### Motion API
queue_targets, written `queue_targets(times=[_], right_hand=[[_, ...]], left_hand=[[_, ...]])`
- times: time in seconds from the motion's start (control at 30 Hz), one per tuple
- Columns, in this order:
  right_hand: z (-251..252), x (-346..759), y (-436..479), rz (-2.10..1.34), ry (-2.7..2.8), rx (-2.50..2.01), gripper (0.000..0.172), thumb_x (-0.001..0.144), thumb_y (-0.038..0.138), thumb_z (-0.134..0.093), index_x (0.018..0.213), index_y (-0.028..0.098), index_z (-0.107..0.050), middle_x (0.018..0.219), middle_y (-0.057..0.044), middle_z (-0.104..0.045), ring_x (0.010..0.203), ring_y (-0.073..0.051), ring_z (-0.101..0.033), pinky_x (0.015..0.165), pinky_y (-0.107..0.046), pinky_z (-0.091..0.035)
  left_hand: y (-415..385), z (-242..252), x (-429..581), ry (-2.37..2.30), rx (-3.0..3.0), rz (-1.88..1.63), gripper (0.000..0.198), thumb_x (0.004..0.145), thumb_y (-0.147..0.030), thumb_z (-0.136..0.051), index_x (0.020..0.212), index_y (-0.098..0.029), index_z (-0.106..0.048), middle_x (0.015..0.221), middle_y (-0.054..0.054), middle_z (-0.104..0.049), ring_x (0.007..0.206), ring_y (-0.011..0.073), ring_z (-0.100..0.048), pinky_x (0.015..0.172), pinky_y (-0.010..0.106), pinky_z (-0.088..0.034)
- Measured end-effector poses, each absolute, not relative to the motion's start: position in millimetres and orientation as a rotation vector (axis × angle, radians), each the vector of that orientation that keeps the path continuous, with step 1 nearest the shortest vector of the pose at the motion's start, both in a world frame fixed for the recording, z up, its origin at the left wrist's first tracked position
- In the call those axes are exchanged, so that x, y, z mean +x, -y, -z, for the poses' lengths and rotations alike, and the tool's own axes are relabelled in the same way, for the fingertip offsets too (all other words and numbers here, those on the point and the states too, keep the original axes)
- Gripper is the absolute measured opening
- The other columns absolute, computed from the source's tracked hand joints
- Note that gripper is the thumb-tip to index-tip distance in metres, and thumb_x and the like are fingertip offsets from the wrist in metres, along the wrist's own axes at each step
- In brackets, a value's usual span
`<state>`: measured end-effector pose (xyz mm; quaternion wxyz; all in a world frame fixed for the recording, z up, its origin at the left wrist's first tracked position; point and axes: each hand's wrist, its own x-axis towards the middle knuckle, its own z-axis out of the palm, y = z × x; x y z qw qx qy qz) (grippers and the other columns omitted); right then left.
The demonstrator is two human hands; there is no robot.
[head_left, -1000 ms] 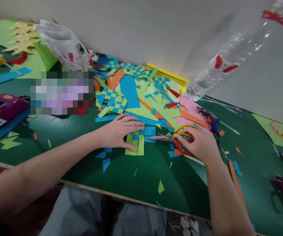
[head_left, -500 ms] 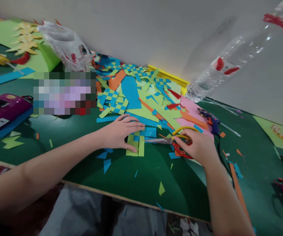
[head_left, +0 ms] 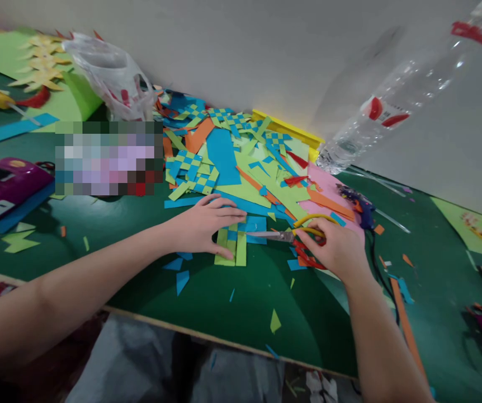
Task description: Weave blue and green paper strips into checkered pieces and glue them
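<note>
A small woven mat of green and blue paper strips (head_left: 236,242) lies on the green table (head_left: 232,302). My left hand (head_left: 202,224) rests flat on its left side, fingers stretched out over the strips. My right hand (head_left: 336,246) is closed around the yellow handles of a pair of scissors (head_left: 291,234). The blades point left and reach the blue strips at the mat's right edge.
A heap of cut coloured paper and woven squares (head_left: 232,157) lies behind the mat, against the wall. An empty plastic bottle (head_left: 387,106) leans at the right, a plastic bag (head_left: 110,78) at the back left, a purple box (head_left: 1,187) at the far left. Paper scraps dot the table.
My right hand has shifted slightly left with the scissors, bringing the blades closer to the mat. My left hand has stayed on the mat.
</note>
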<state>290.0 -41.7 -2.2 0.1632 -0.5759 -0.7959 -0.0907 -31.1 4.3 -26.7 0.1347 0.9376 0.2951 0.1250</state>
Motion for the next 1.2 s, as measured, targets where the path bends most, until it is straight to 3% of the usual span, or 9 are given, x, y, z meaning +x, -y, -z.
queue_targets(times=[0.67,1.2], right_hand=[[13,278,41,0.151,2.323,-1.719,0.040,0.093,0.055,-0.045,0.080,0.020,-0.060,0.075,-0.003,-0.070,0.064,-0.017,-0.063,0.054,-0.028,-0.033],[6,278,43,0.087,2.371,-1.661,0.035,0.090,0.049,-0.050,0.070,0.020,-0.054,0.065,0.001,-0.063,0.062,-0.014,-0.058,0.054,-0.025,-0.031]], left_hand=[[-4,27,-31,-0.855,2.748,-0.359,0.082,0.072,-0.073,-0.060,0.139,-0.025,-0.051,0.143,0.007,-0.053,0.137,0.0286,-0.038,0.117,0.044,-0.017],[-2,25,-30,-0.864,2.765,-0.398,0.077,0.071,-0.064,-0.069,0.135,-0.024,-0.055,0.145,0.013,-0.046,0.137,0.0345,-0.033,0.112,0.053,-0.029]])
